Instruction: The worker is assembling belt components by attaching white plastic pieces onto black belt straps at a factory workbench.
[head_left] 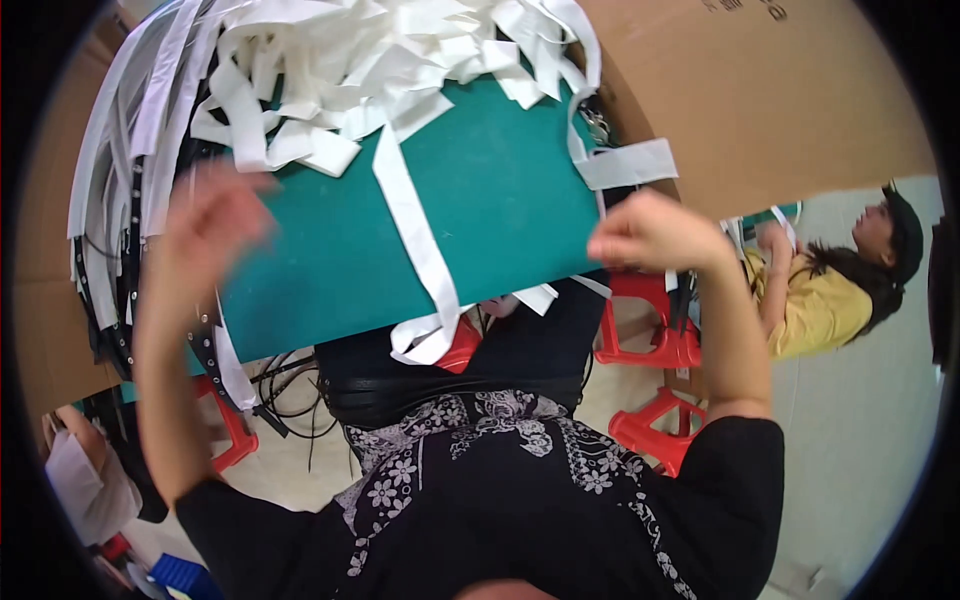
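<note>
My left hand is at the left edge of the green tabletop, beside hanging black belts with metal eyelets and white strips. Motion smears its fingers, so their hold is unclear. Over the table's right edge, my right hand is closed with its fingers curled; anything inside them is hidden. Just beyond it lies the wide end of a white strip. Between my hands, one long white strip runs toward me, its looped end hanging over the near edge.
A loose heap of white strips covers the far side. Cardboard stands at the far right. Red stools and black cables are below. A person in a yellow top sits at right; another person's arm shows at lower left.
</note>
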